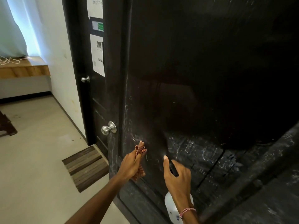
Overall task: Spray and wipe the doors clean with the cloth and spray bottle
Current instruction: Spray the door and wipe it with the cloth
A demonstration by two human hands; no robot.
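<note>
Subject: black door point(202, 75), close in front of the person. Reference point for all positions: the near door knob point(108, 128).

Left hand point(131, 164): below and just right of the knob. Grip clenched round a red checked cloth point(141, 149). One bunched end of the cloth sticks out above the fingers and the other hangs below the palm. A fingertip and the upper bunch are at the door surface; whether they press on it cannot be told.

Right hand point(177, 177): lower than the knob and further right than the left hand, apart from it. Grip grasping the spray bottle point(171, 206). The fingers wrap the black spray head point(174, 169), and one finger lies straight along its top, pointing at the door. The white body of the bottle hangs below the wrist. A pink and white bracelet point(186, 211) sits on that wrist.

Door condition: pale smears and scratch-like marks point(191, 151) cover the lower panel, right of and below the knob. The upper panel is dark and shows fewer marks.

Surroundings: a striped floor mat point(85, 165) lies on the floor point(32, 159), below and left of the knob. A second, smaller knob point(85, 79) sits above and left of it. Printed sheets point(98, 55) are stuck up above the knob.
</note>
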